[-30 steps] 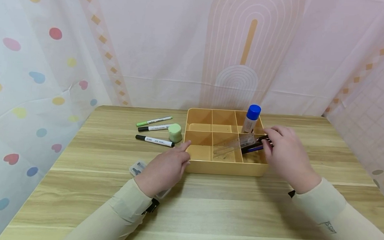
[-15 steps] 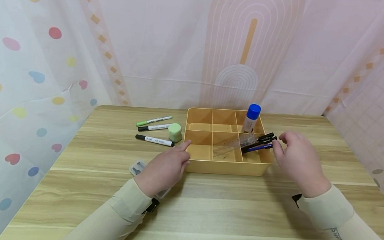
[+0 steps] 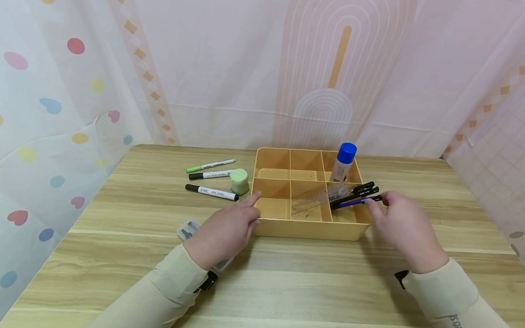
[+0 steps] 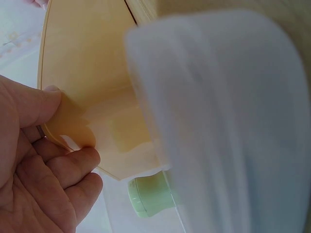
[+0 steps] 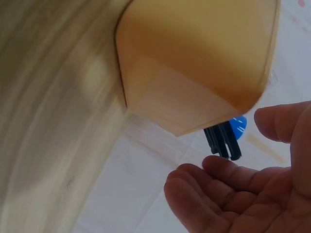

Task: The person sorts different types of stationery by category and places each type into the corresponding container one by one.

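Observation:
My left hand grips the front-left corner of a yellow six-compartment organizer box, thumb on its outer wall in the left wrist view. At the box's right side, my right hand has its fingertips at the end of a blue pen. Thumb and fingers stand apart in the right wrist view, near black pen clips. The blue pen and black pens lean out of the front-right compartment. A clear ruler slants across the front-middle compartment. Behind, a blue-capped glue stick stands in the back-right compartment.
Left of the box lie a green pen, a black-capped marker and another marker. A pale green waisted cylinder stands beside them. Under my left hand lies a clear plastic case, partly hidden. A printed curtain hangs behind the table.
My right hand let go of the pens and drew back right, then moved slightly left and down to the blue pen's end. The left hand has stayed at the box corner.

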Demonstrator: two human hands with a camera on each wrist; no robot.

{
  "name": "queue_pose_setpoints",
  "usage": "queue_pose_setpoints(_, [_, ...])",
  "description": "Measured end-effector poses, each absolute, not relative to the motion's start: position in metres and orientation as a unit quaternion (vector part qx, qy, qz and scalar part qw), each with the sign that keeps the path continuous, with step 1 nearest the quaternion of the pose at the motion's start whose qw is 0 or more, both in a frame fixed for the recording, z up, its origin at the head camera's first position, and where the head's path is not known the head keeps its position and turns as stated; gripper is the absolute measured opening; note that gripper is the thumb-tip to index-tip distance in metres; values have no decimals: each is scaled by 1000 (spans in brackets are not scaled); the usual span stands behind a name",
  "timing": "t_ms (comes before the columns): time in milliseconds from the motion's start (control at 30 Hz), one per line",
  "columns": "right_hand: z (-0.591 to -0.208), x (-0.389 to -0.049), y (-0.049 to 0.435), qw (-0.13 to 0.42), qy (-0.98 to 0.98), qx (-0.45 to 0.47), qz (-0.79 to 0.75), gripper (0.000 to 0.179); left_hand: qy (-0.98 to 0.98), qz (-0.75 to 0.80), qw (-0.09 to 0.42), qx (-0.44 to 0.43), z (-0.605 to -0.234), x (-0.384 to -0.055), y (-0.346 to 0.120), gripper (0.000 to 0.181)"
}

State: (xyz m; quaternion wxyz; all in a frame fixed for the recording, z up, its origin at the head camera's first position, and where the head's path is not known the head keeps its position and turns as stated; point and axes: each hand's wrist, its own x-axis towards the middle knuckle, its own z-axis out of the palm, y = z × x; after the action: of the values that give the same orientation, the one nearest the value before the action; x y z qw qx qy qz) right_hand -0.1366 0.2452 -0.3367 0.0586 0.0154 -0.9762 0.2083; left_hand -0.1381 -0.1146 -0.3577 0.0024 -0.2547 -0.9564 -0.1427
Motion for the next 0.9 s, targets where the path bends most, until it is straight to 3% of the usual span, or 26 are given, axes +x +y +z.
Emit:
queue_pose_setpoints(333, [-351,-140,245,16,-978,27,205,54,-956,-146,4,-255,-359,-137,-113,21])
queue_pose_setpoints(900, [-361,-150,237,-76,-960,17,268,38,-953,-157,-1,-260,-361,-142,-116,20])
